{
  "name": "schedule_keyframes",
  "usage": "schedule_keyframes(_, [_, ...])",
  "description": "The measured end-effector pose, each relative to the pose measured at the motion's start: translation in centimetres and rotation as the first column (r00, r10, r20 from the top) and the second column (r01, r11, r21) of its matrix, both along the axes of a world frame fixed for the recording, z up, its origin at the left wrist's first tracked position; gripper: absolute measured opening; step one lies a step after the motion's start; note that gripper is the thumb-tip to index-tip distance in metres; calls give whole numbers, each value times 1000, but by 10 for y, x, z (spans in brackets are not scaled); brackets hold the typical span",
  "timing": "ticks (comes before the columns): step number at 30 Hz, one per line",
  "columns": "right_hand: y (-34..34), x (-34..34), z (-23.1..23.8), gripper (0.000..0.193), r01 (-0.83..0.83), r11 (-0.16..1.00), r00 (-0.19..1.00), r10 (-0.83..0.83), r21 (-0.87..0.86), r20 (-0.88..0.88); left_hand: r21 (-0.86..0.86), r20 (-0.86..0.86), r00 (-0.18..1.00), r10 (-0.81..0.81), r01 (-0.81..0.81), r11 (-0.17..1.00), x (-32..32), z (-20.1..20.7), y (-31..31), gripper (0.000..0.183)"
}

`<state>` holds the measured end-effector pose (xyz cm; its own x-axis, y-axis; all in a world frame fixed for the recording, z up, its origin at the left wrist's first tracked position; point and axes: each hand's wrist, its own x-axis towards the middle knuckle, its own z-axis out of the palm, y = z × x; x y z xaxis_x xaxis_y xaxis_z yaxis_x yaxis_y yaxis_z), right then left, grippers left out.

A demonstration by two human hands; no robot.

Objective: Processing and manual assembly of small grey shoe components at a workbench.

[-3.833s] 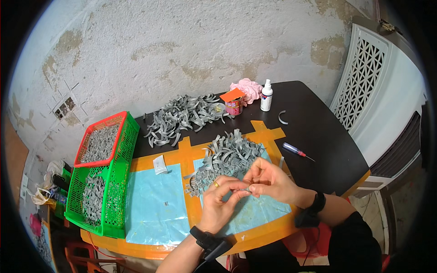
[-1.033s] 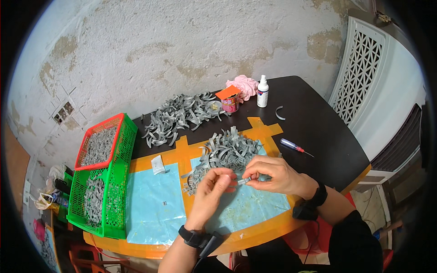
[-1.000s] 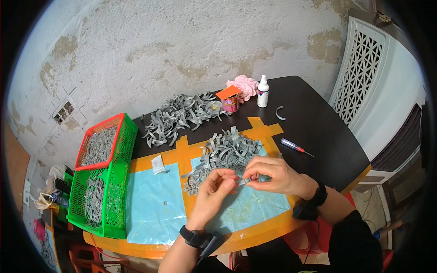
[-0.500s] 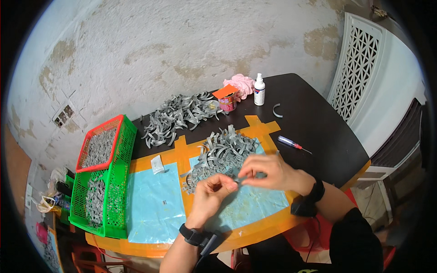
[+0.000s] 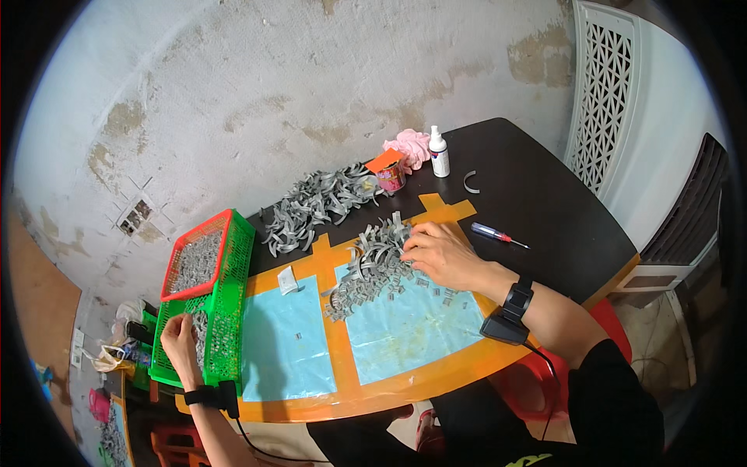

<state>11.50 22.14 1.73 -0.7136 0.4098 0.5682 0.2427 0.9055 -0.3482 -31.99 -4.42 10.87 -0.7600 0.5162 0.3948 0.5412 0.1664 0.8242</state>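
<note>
Grey strips (image 5: 377, 258) lay heaped beneath and left of the right hand's (image 5: 440, 255) bent fingers; grip not discernible. Left hand (image 5: 180, 342): fingertips bunched toward thumb over the green basket (image 5: 228, 327); whether pinching anything could not be told.

My feed suggests a makeshift workshop: patchy wall (image 5: 350, 66) at twelve o'clock, screwdriver (image 5: 498, 234) at three, grey pieces (image 5: 373, 272) heaped on the bench (image 5: 537, 194).

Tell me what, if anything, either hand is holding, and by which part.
Cannot be told: the left hand is over the green basket, the right hand at the grey strip pile, any hold hidden.
</note>
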Motion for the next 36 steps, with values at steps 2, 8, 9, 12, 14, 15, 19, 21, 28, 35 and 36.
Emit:
schedule_keyframes(2, [2,3,-2,19,6,1000,1000,-6,-10,16,-95,22,998,64,-61,994,-31,-17,-12,15])
schedule_keyframes(8, [0,5,9,18,-112,989,965,85,-98,-247,-154,-728,684,-45,-99,983,36,0,17,35])
schedule_keyframes(9, [-4,5,13,15,-186,946,949,103,-267,-297,-190,-473,863,-175,94,977,60,2,30,34])
schedule_keyframes(12, [-10,6,5,9,-324,762,911,89,-562,-404,63,346,762,-547,563,824,167,12,75,31])
schedule_keyframes(14, [-15,5,1,10,-551,396,830,165,-735,-533,117,473,550,-688,735,668,212,-1,93,25])
schedule_keyframes(15, [-19,5,2,10,-549,396,832,169,-736,-529,120,492,500,-713,772,624,229,-11,101,23])
schedule_keyframes(19, [-29,3,9,15,-504,456,863,246,-734,-441,93,539,421,-729,831,549,254,-44,127,11])
schedule_keyframes(21, [-29,4,8,18,-489,435,871,200,-756,-449,74,514,462,-723,816,574,256,-51,133,10])
schedule_keyframes(28, [-25,5,11,12,-293,370,956,107,-882,-273,14,482,548,-683,775,632,252,-58,148,14])
schedule_keyframes(35, [-22,4,13,8,-318,399,942,29,-860,-335,-395,-99,670,-735,652,647,236,-70,150,23])
schedule_keyframes(36, [-24,4,14,8,-308,389,946,30,-868,-322,-384,-98,647,-756,676,628,235,-73,150,22])
